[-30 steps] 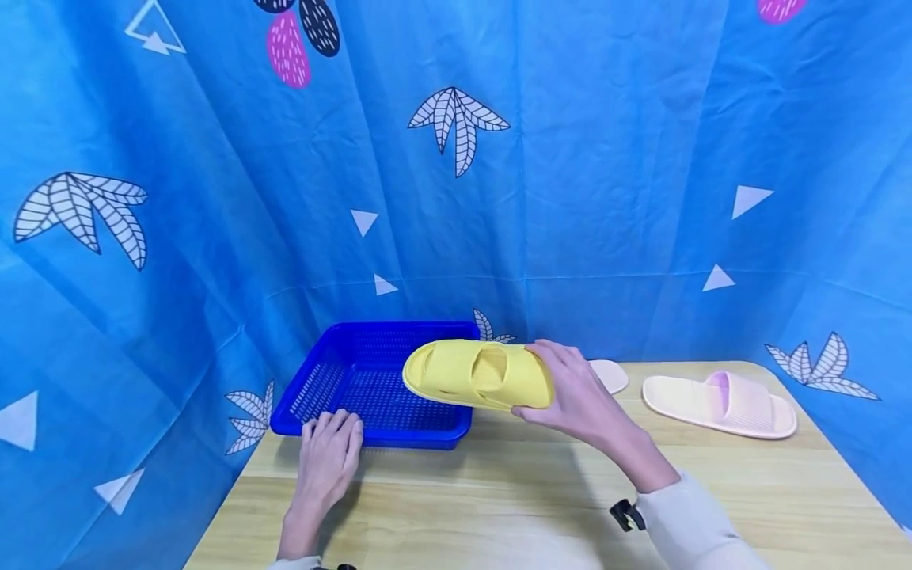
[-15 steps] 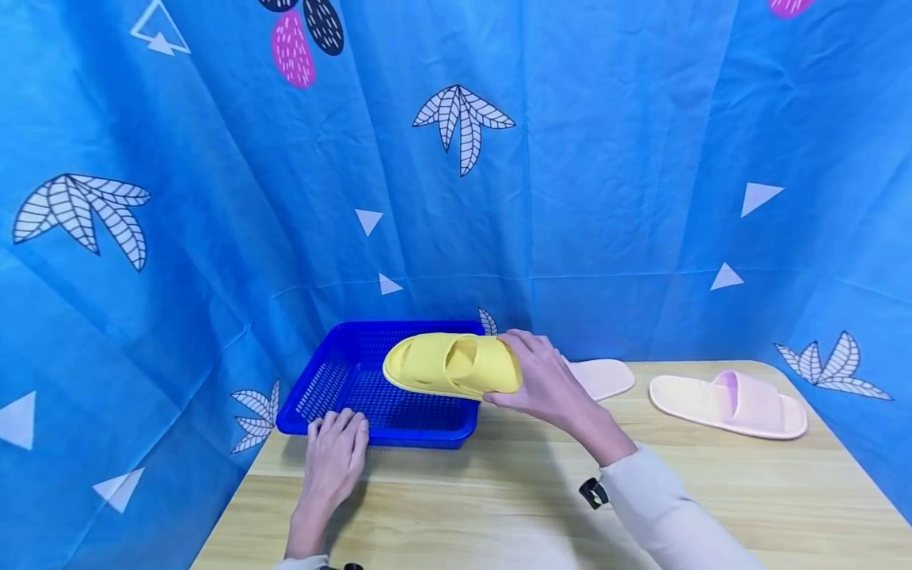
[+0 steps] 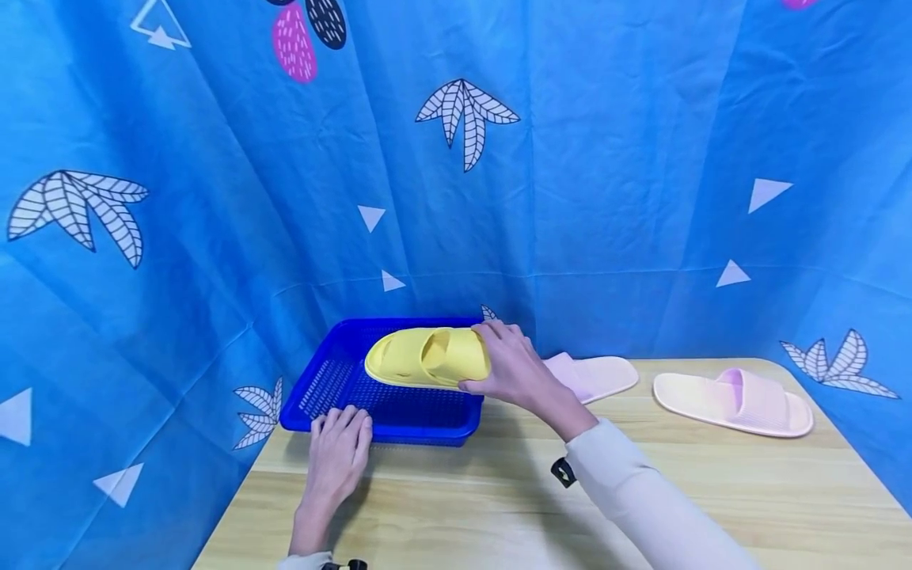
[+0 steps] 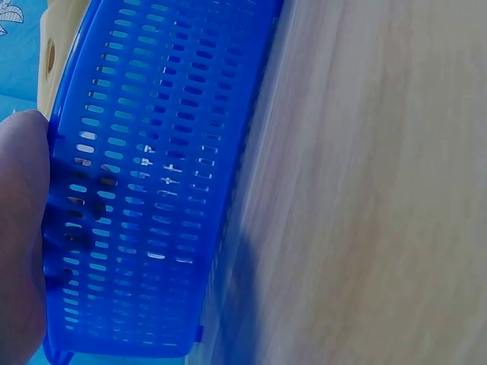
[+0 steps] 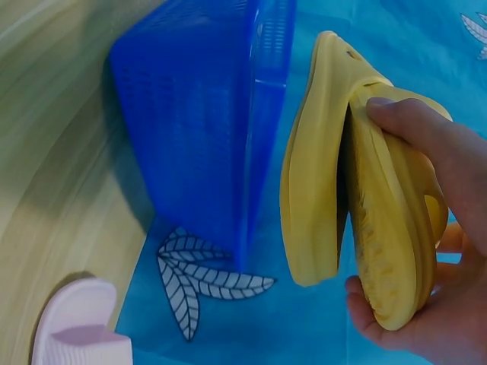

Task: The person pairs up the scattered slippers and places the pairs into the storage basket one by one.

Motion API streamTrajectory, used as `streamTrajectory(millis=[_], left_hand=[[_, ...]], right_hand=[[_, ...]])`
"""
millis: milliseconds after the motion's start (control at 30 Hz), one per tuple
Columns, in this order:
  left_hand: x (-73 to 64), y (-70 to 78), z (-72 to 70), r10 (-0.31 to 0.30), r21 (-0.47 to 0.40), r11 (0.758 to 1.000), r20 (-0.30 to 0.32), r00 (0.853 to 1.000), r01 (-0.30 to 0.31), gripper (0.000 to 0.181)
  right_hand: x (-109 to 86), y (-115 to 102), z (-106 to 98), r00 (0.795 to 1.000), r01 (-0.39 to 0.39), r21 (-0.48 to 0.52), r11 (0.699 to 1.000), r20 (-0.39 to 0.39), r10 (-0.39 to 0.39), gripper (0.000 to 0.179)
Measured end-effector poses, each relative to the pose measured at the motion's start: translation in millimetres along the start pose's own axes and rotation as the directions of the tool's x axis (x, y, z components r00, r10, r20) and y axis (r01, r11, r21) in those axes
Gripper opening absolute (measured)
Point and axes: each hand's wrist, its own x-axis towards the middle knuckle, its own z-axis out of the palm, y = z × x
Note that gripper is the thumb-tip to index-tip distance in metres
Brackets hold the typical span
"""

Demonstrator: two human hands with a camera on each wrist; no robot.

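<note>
My right hand [image 3: 509, 366] grips a yellow slipper [image 3: 399, 356] by one end, above the blue plastic basket [image 3: 313, 416]. In the right wrist view two yellow slipper bodies show side by side: my thumb and fingers hold the nearer slipper [image 5: 396, 228], and the other slipper [image 5: 312, 175] lies against it, meeting it at the top. My left hand [image 3: 338, 455] holds the basket's near rim, fingers hooked over it. The left wrist view shows part of this hand [image 4: 21, 228] at the rim of the perforated basket wall [image 4: 160, 175].
Two pale pink slippers lie on the wooden table [image 3: 456, 514] to the right: one slipper [image 3: 606, 376] partly behind my right arm, the other slipper [image 3: 734, 402] near the right edge. A blue patterned curtain [image 3: 606, 198] hangs around the table's back and sides.
My right hand has carried the yellow slippers leftward, from the basket's right side to over its middle. More of the nearer pink slipper is uncovered. The left hand stays on the rim.
</note>
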Motion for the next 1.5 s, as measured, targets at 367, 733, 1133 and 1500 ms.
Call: streamTrajectory(millis=[367, 733, 1133, 1500], left_hand=[[0.2, 0.7, 0.8, -0.004, 0.006, 1.000, -0.004, 1.000, 0.004, 0.025], [-1.2, 1.1, -1.6, -0.003, 0.012, 1.000, -0.006, 1.000, 0.003, 0.023], [-0.2, 3.5, -1.0, 0.007, -0.006, 1.000, -0.030, 1.000, -0.007, 0.024], [-1.1, 3.5, -1.5, -0.008, -0.004, 1.000, -0.035, 0.999, 0.008, 0.026]], right_hand=[[20.4, -14, 18, 0.996, 0.033, -0.037, 0.999, 0.079, -0.030, 0.084], [38.3, -29, 41, 0.987, 0.017, -0.103, 0.995, 0.162, 0.000, 0.087], [47.5, -38, 62, 0.946, -0.052, -0.124, 0.991, 0.310, 0.089, 0.086], [54.2, -42, 78, 0.921, -0.043, -0.127, 0.991, 0.380, 0.089, 0.084]])
